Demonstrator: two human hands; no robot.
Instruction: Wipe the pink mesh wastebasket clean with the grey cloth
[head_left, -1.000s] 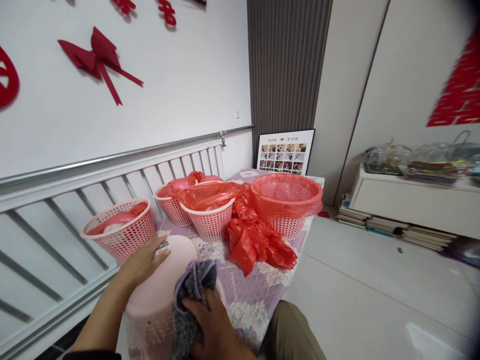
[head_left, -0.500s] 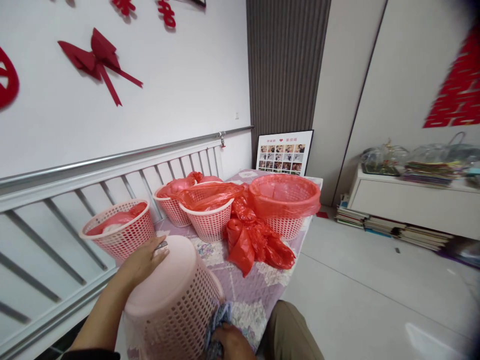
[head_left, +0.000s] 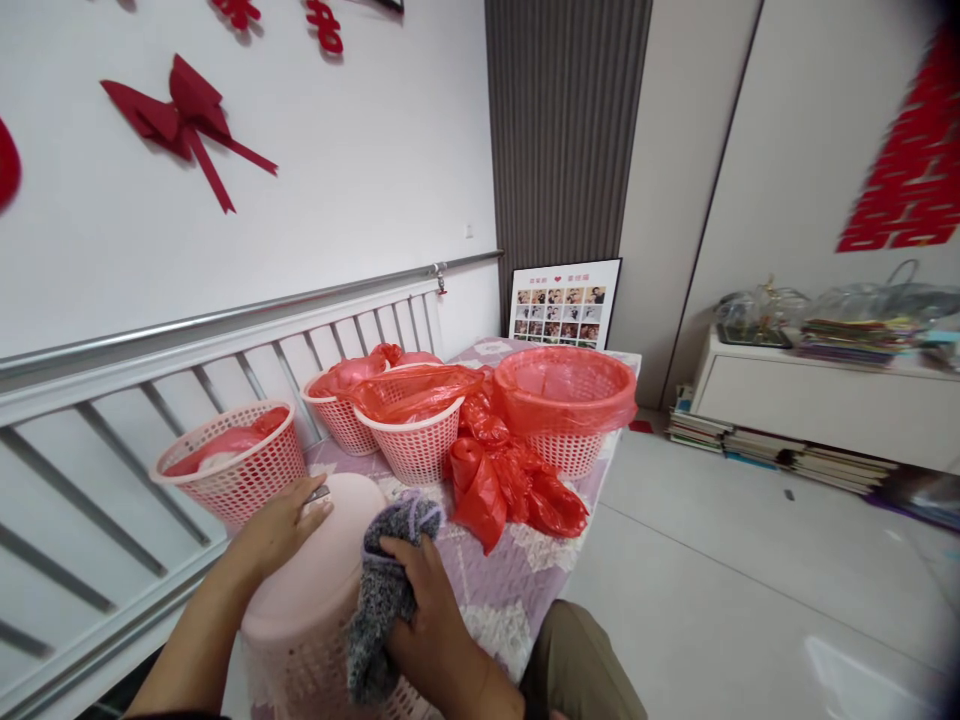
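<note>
The upturned pink basket (head_left: 315, 590) stands on the near end of the table, its solid base facing up and slanted, directly under the left hand (head_left: 289, 525) and behind the gray cloth (head_left: 386, 590). The right hand (head_left: 427, 620) has its thumb and fingers closed on that cloth, bunched against the basket's perforated side. The left hand lies spread on the base near its far edge, fingers slightly apart and pinching nothing. Just beyond the left hand, to its left, is a pink basket with a red bag inside (head_left: 232, 460). Farther ahead of both grips, white-rimmed baskets (head_left: 416, 445) hold more red plastic. Ahead and to the right of the cloth, a roll of red bags (head_left: 480, 480) lies crumpled on the lace-patterned tablecloth (head_left: 517, 570), touching the red-lined basket (head_left: 566, 410). A knee (head_left: 581, 660) shows to the right of the right hand.
</note>
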